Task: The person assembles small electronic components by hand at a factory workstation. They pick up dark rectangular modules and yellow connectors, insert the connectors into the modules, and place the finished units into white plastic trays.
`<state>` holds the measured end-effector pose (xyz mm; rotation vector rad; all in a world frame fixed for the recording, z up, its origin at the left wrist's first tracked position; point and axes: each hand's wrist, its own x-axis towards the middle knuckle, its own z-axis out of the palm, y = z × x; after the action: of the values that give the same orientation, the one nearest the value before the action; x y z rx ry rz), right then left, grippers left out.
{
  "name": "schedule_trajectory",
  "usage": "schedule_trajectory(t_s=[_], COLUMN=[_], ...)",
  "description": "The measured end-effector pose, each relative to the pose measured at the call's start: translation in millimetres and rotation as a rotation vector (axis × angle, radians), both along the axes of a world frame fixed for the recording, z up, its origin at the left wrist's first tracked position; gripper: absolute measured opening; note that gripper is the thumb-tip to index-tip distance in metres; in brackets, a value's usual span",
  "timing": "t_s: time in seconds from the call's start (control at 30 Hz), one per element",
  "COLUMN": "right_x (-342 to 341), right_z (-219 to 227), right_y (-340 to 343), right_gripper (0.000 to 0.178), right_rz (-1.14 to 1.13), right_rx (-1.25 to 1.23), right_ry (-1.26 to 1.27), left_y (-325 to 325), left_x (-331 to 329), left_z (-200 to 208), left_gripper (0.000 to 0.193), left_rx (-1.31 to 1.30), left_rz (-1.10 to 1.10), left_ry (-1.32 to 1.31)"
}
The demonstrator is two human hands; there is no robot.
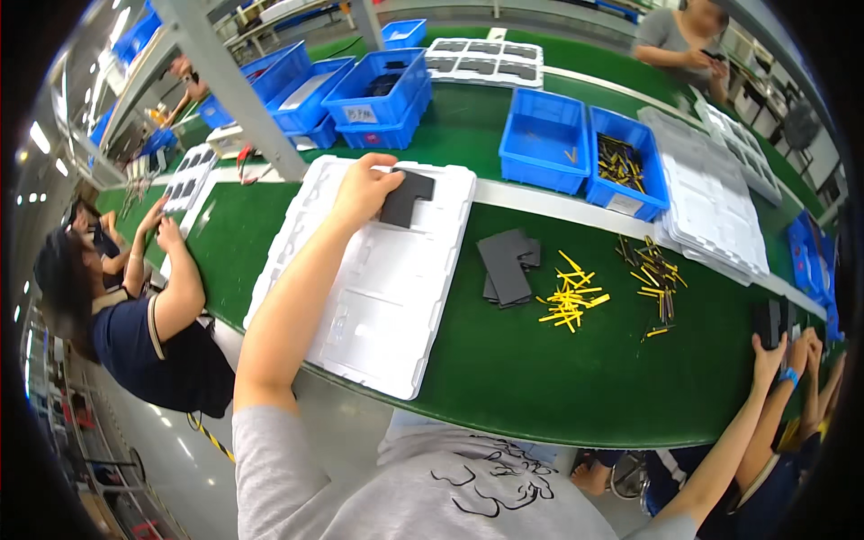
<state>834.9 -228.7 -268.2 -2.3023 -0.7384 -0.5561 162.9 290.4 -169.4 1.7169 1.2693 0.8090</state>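
My left hand (pixel 367 191) reaches over the far end of a white moulded tray (pixel 360 328), fingers closed on the edge of a flat black notched piece (pixel 407 200) at that end. Far off to the right, my right hand (pixel 768 362) grips a dark block-like piece (pixel 769 324), standing upright; its details are too small to make out. Between my hands, several black notched pieces (pixel 506 268) lie stacked on the green table (pixel 558 387). Beside them are a heap of yellow strips (pixel 569 295) and a heap of black-and-yellow strips (pixel 660 277).
A blue bin (pixel 544 142) and another blue bin of strips (pixel 625 171) stand beyond the heaps. White trays (pixel 706 193) are stacked at right. More blue bins (pixel 378 94) stand at far left near a metal post (pixel 229 81). A co-worker's blue-banded wrist (pixel 790 376) is close to my right hand.
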Motion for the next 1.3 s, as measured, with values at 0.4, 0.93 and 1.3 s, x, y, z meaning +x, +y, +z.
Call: schedule_trajectory(t_s=[0.4, 0.93, 1.3], right_x=[-290, -409, -411], right_z=[68, 69, 77], right_y=[40, 157, 167], right_gripper=[0.106, 0.109, 0.104], right_rz=[0.463, 1.174, 1.337], right_rx=[0.067, -0.189, -0.198], right_ry=[0.450, 0.372, 0.431], left_y=[-14, 10, 12], left_x=[12, -43, -38], left_z=[-8, -30, -27], left_gripper=[0.023, 0.061, 0.063], left_rx=[0.544, 0.544, 0.538], left_rz=[0.074, -0.147, -0.156], left_ry=[0.650, 0.768, 0.746])
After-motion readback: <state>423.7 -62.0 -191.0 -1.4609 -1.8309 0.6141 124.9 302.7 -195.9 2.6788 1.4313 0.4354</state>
